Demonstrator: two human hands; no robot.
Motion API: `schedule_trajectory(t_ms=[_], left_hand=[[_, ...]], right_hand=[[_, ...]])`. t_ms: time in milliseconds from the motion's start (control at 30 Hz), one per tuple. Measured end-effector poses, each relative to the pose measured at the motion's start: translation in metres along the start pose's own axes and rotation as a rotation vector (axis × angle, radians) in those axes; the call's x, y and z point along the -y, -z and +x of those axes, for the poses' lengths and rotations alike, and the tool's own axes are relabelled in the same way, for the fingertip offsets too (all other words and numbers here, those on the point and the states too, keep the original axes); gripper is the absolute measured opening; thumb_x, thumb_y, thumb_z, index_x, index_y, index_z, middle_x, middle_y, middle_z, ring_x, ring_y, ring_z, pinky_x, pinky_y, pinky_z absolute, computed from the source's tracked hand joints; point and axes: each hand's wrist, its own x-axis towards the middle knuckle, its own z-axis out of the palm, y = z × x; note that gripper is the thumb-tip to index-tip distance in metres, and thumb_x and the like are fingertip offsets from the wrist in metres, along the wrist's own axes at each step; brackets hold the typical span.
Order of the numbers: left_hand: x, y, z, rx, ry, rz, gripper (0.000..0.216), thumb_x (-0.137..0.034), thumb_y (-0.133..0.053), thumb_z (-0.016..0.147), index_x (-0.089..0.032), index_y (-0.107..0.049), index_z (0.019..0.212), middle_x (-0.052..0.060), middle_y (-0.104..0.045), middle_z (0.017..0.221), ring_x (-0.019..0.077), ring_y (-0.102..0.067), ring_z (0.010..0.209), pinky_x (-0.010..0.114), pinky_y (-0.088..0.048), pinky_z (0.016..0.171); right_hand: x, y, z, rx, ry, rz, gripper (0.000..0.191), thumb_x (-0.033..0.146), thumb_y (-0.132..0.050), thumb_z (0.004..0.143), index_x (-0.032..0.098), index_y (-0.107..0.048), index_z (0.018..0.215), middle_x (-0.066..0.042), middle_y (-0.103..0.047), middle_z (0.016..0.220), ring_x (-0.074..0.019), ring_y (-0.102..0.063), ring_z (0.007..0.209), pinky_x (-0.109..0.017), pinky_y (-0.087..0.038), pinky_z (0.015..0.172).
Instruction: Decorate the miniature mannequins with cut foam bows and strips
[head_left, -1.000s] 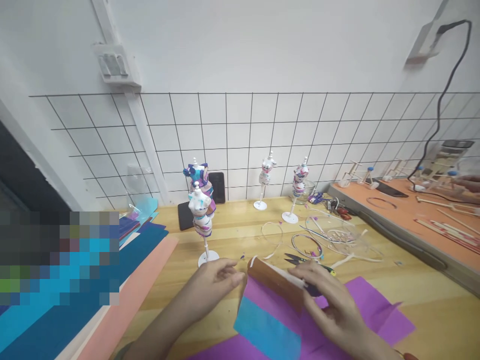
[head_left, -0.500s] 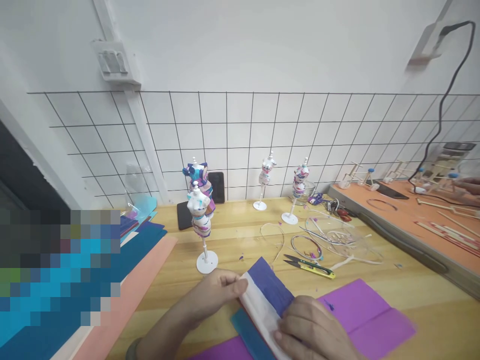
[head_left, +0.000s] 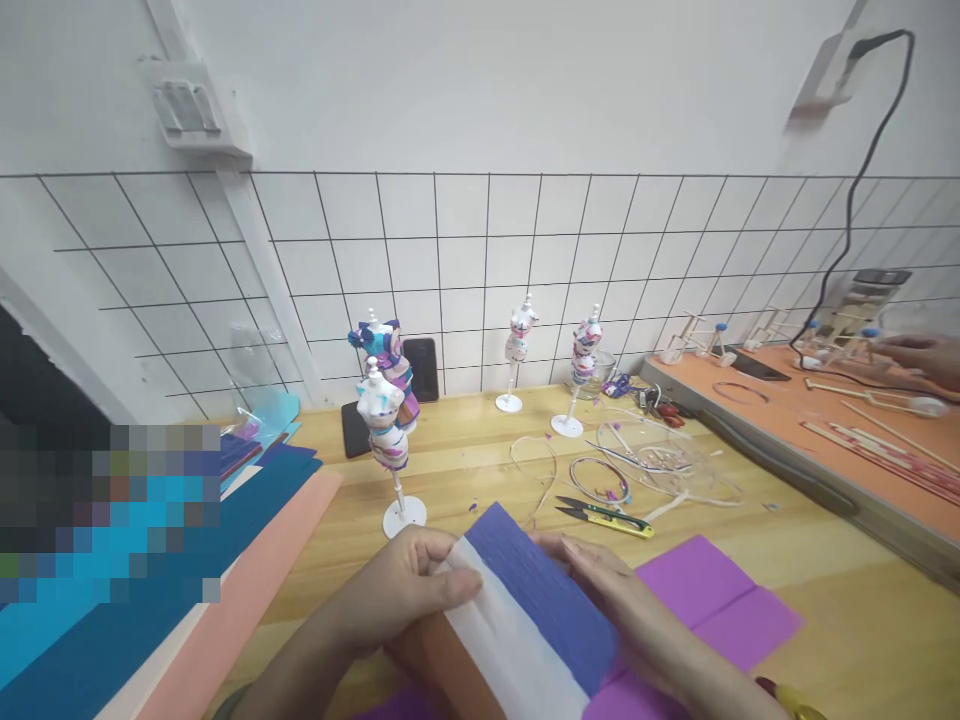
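Note:
My left hand (head_left: 420,590) pinches the upper left end of a layered stack of crepe paper, thumb on top. In the stack a blue-violet sheet (head_left: 547,595) lies beside a white sheet (head_left: 506,625), and a brown-orange sheet (head_left: 442,655) shows at the left. Along the right edge of the blue-violet sheet rests my right hand (head_left: 600,575), fingers stretched out; its thumb is hidden. A purple sheet (head_left: 720,595) with a fold line lies on the table to the right, partly behind my right forearm.
Yellow-handled snips (head_left: 607,517) lie past the paper, near wire rings (head_left: 600,480). Small dress forms stand behind, the nearest a white one (head_left: 386,420). Coloured sheets (head_left: 277,545) are stacked at left. On an orange table (head_left: 885,390) at right another person's hand (head_left: 915,355) shows.
My right hand has gone from curled over the white and blue-violet paper to stretched out along its right edge. More of both sheets shows, and a brown-orange sheet appears below. The view has shifted slightly.

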Motion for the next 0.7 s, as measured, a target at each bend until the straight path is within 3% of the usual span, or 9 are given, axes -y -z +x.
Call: schedule_trajectory(t_ms=[100, 200, 267, 367, 500, 700], left_hand=[[0.006, -0.009, 0.002, 0.122, 0.078, 0.003, 0.026, -0.034, -0.064, 0.074, -0.014, -0.071, 0.089, 0.006, -0.071, 0.079, 0.0175, -0.062, 0.079, 0.026, -0.045, 0.075], [0.018, -0.014, 0.007, 0.172, 0.140, -0.003, 0.027, -0.036, -0.064, 0.073, -0.013, -0.071, 0.086, 0.005, -0.070, 0.078, 0.0176, -0.062, 0.079, 0.028, -0.044, 0.077], [0.027, -0.013, 0.012, 0.167, 0.149, 0.001, 0.028, -0.038, -0.064, 0.073, -0.014, -0.071, 0.085, 0.005, -0.070, 0.081, 0.0181, -0.062, 0.079, 0.029, -0.044, 0.077], [0.033, -0.009, 0.016, 0.174, 0.112, -0.002, 0.032, -0.039, -0.064, 0.072, -0.015, -0.069, 0.092, 0.005, -0.070, 0.086, 0.0198, -0.062, 0.086, 0.031, -0.042, 0.083], [0.029, -0.002, 0.018, 0.159, 0.157, 0.019, 0.035, -0.034, -0.069, 0.067, -0.016, -0.067, 0.096, 0.004, -0.069, 0.088, 0.0200, -0.062, 0.085, 0.031, -0.044, 0.081], [0.027, 0.010, 0.016, 0.026, 0.203, 0.208, 0.022, -0.024, -0.066, 0.064, -0.016, -0.068, 0.085, 0.001, -0.069, 0.082, 0.0179, -0.061, 0.077, 0.025, -0.045, 0.067]], right_hand=[[0.000, -0.012, -0.007, 0.208, -0.076, 0.195, 0.057, 0.060, -0.038, 0.083, 0.013, -0.068, 0.094, -0.012, -0.068, 0.090, -0.0241, -0.062, 0.092, -0.035, -0.044, 0.084], [-0.007, -0.016, -0.010, 0.269, -0.062, 0.175, 0.051, 0.059, -0.053, 0.075, 0.012, -0.069, 0.085, -0.008, -0.068, 0.077, -0.0191, -0.063, 0.073, -0.028, -0.046, 0.070], [-0.011, -0.015, -0.008, 0.229, -0.058, 0.082, 0.039, 0.050, -0.068, 0.068, 0.012, -0.070, 0.079, -0.003, -0.066, 0.069, -0.0130, -0.059, 0.060, -0.023, -0.044, 0.060], [-0.015, -0.007, 0.001, 0.091, -0.067, -0.040, 0.035, 0.046, -0.071, 0.065, 0.012, -0.068, 0.071, 0.001, -0.062, 0.058, -0.0071, -0.051, 0.047, -0.018, -0.038, 0.049], [-0.017, 0.014, 0.014, -0.082, -0.079, -0.126, 0.037, 0.049, -0.070, 0.065, 0.013, -0.065, 0.070, 0.002, -0.062, 0.055, -0.0074, -0.050, 0.043, -0.018, -0.036, 0.043], [-0.016, 0.046, 0.023, -0.248, -0.022, -0.239, 0.032, 0.047, -0.066, 0.069, 0.016, -0.062, 0.070, 0.001, -0.065, 0.059, -0.0110, -0.055, 0.047, -0.022, -0.041, 0.045]])
